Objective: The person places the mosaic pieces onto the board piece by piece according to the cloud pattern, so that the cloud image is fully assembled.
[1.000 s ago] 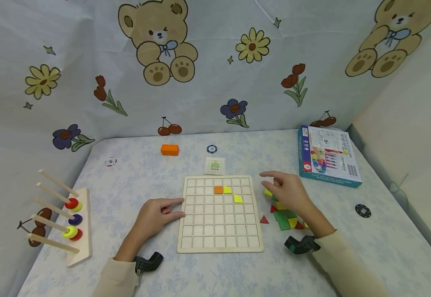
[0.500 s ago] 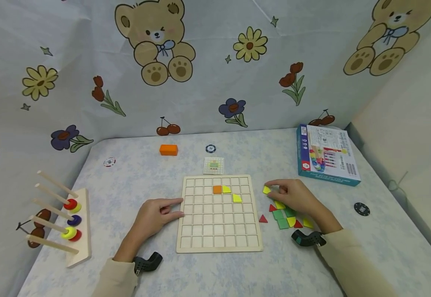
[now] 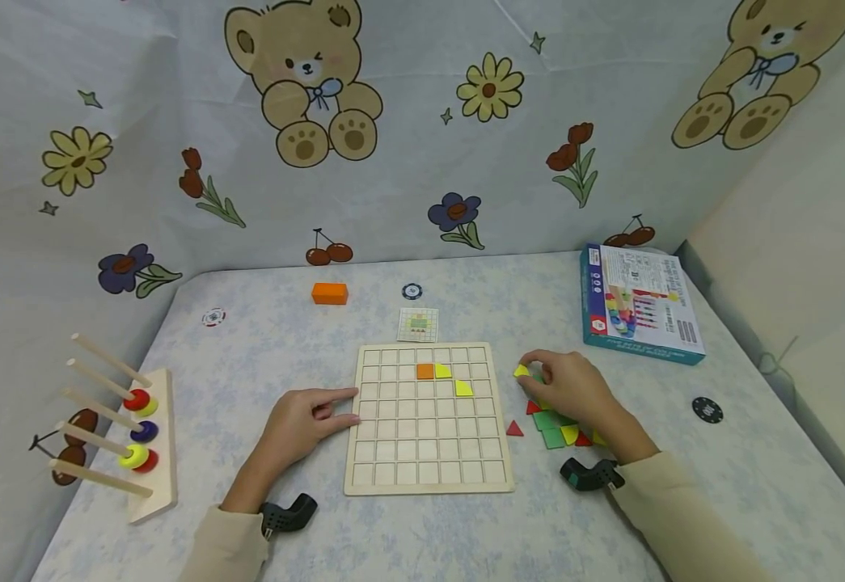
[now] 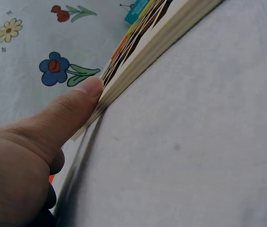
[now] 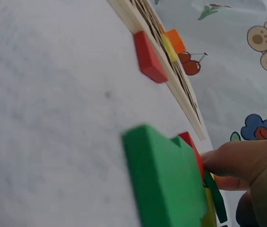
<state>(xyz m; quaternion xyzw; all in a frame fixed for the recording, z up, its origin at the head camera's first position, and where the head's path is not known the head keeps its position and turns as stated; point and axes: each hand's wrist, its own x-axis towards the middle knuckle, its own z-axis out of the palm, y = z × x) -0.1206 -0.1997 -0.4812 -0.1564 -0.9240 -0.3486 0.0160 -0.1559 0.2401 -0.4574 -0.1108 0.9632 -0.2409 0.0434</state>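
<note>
A square wooden grid board (image 3: 429,477) lies in the middle of the table. An orange square tile (image 3: 425,371) and two yellow tiles, one beside the orange tile and a separate yellow tile (image 3: 463,389) lower right, sit in its cells. My left hand (image 3: 297,424) touches the board's left edge with extended index finger and thumb; its thumb (image 4: 72,106) shows against that edge in the left wrist view. Right of the board, my right hand (image 3: 571,388) pinches a small yellow tile (image 3: 521,370). Green tiles (image 3: 553,436), red triangles and yellow tiles lie under and beside it, partly hidden.
A pattern card (image 3: 418,325) lies behind the board, with an orange block (image 3: 330,293) farther back. A peg stand with rings (image 3: 163,469) is at left; a box (image 3: 644,303) lies back right. A loose red triangle (image 3: 514,429) is near the board's right edge.
My right hand has come down from above the tile pile, and its index finger and thumb have closed around the yellow tile. My left hand stays at the board's edge.
</note>
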